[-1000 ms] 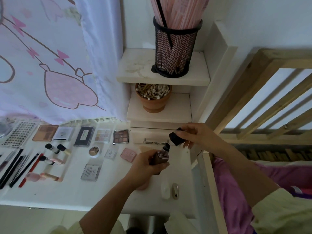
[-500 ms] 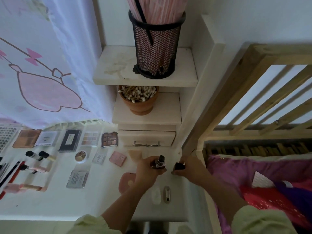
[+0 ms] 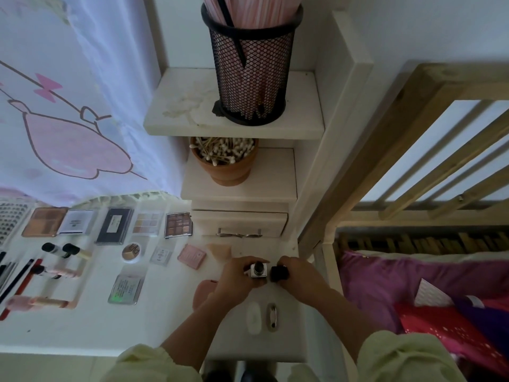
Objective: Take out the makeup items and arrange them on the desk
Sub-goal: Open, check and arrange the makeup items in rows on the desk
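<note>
Here, uncapped bottle (image 3: 259, 269) in left hand (image 3: 239, 279), black cap (image 3: 279, 273) in right hand (image 3: 300, 277)

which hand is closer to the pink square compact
Left. The left hand grips a bottle just right of the pink square compact; the right hand, holding the black cap, is farther right.

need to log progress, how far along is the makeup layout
Done: palettes and tubes lie in rows on the desk. In hand: the left hand holds an uncapped bottle, the right hand its black cap. Left: probably capping and placing it; anything unpacked is out of view.
</note>
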### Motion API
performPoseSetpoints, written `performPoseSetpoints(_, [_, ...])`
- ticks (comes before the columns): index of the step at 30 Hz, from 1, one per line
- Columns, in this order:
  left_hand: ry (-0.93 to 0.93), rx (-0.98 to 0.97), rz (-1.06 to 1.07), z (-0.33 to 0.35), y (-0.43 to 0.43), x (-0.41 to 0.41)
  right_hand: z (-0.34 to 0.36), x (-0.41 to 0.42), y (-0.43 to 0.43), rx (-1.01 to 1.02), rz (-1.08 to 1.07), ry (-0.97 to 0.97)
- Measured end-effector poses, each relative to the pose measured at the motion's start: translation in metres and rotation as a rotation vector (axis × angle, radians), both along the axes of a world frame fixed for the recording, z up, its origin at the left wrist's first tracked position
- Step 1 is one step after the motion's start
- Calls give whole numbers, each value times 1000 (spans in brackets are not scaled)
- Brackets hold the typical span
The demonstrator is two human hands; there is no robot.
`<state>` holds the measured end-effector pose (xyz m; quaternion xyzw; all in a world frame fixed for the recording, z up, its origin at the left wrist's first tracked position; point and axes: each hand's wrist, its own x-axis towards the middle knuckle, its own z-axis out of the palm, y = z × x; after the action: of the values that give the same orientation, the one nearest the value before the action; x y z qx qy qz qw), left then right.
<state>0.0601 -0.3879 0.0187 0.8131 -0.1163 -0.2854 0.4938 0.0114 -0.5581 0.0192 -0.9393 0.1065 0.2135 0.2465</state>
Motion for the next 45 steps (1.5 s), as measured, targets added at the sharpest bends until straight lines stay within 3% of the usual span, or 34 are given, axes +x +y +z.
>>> performPoseSetpoints(11, [-19, 175, 30, 7, 23, -9, 23, -11, -5, 20, -52, -11])
performPoseSetpoints(16, [-132, 116, 178, 13, 64, -31, 55, -18, -6, 8, -91, -238])
performPoseSetpoints(19, [-184, 110, 328, 8, 91, -35, 71, -18, 24, 136, -102, -384])
performPoseSetpoints(22, [-200, 141, 393, 2, 109, -37, 82, -16, 67, 215, -23, -380])
performPoseSetpoints(25, [-116, 198, 367, -8, 123, -40, 71, -9, 110, 178, 80, -250])
performPoseSetpoints(30, [83, 248, 256, -17, 137, -27, 25, 8, 156, -192, 280, 2])
performPoseSetpoints(36, [221, 187, 109, -11, 151, -8, 2, 7, 181, -357, 287, 62])
performPoseSetpoints(40, [412, 86, 166, -7, 163, -3, 0, 7, 182, -264, 155, 43])
performPoseSetpoints(45, [573, -66, 242, 8, 184, 9, 7, 2, 191, 187, -255, -12])
